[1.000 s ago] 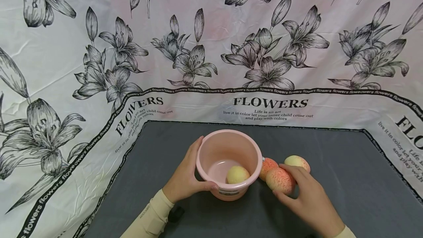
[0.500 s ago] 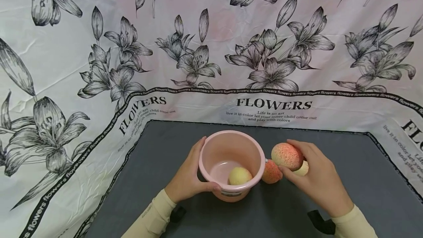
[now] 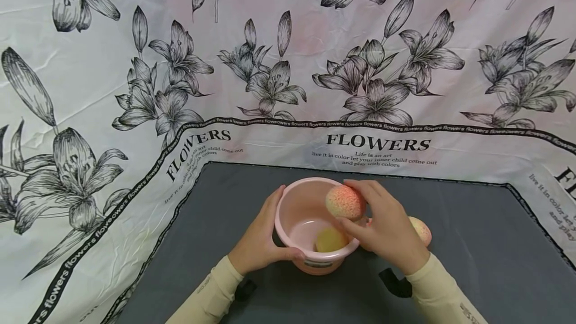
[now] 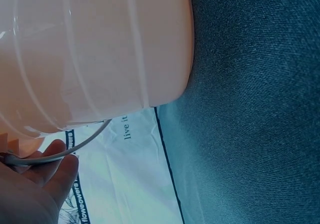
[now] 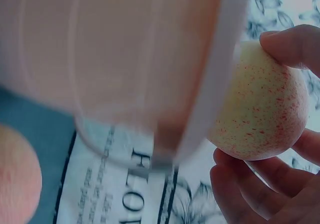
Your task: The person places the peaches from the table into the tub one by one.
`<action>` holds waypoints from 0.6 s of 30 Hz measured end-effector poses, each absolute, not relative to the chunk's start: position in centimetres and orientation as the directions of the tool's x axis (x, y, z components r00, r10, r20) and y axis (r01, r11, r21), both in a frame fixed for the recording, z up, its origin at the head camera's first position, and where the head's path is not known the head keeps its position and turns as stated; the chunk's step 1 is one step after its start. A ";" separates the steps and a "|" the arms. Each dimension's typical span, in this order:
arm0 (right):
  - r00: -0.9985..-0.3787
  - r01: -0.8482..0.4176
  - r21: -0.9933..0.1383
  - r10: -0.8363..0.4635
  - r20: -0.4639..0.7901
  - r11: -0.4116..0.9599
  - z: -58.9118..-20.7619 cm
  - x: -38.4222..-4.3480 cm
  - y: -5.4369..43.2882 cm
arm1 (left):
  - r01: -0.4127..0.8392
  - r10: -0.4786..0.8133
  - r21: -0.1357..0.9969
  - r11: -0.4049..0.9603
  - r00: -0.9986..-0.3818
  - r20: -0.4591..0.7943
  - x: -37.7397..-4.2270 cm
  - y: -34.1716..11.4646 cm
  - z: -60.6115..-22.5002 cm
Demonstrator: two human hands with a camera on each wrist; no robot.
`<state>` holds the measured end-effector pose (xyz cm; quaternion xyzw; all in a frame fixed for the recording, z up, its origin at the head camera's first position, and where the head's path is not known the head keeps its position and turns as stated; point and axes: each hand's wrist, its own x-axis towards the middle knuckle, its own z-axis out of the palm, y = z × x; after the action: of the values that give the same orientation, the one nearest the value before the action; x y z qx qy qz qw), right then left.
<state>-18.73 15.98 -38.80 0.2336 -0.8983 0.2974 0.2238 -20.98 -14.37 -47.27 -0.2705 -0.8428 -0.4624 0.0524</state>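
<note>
A pink plastic bucket (image 3: 320,267) stands on the dark grey cloth. My left hand (image 3: 257,244) grips its left side, thumb over the near rim; in the left wrist view its fingers (image 4: 62,176) lie by the wire handle (image 4: 85,143). Over the right part of the opening, my right hand (image 3: 389,229) holds a speckled red-and-yellow peach (image 3: 345,202) between thumb and fingers. In the right wrist view that peach (image 5: 265,103) overlaps the bucket's rim (image 5: 220,78). Inside, a yellow peach (image 3: 330,240) lies on the bottom, shaded.
Right of the bucket, another peach (image 3: 421,231) rests on the cloth (image 3: 477,244), partly behind my right hand. A reddish peach beside the bucket is almost wholly hidden by that hand. Behind rises a white flower-printed cloth (image 3: 297,89).
My right hand has lifted the speckled peach from beside the other peaches and carried it left over the bucket. My left hand keeps its grip on the bucket.
</note>
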 end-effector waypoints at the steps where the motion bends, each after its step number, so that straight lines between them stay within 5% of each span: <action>1: -0.793 -0.557 -0.439 -0.295 0.532 0.705 -38.9 -18.9 15.5 | 0.503 0.407 0.752 0.425 -0.849 0.337 -21.0 -14.4 -47.3; 18: -0.763 -0.629 -0.455 -0.390 0.515 0.630 -40.3 -20.1 10.6 | 0.493 0.417 0.761 0.422 -0.851 0.320 -21.0 -14.6 -47.3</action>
<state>-20.09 10.58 -40.26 0.2887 -0.8831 0.3191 0.1872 -20.99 -14.59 -47.30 -0.2700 -0.8422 -0.4650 0.0409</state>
